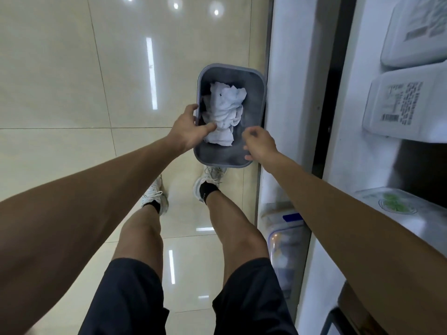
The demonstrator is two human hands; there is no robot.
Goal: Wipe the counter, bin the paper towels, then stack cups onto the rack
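A grey rectangular bin (256, 97) stands on the floor ahead of my feet, against a white cabinet. Crumpled white paper towels (227, 110) lie inside it. My left hand (187, 130) hovers over the bin's left rim with fingers spread, its thumb reaching toward the lowest towel; it holds nothing. My right hand (260, 143) hangs over the bin's near right corner, seen from the back, fingers loosely curled and apart, with nothing visible in it. No cups or rack are in view.
Glossy beige floor tiles (72, 93) spread to the left. A white cabinet (287, 93) rises on the right, with lidded plastic containers (401, 105) on shelves beside it. My white shoes (154, 194) stand just short of the bin.
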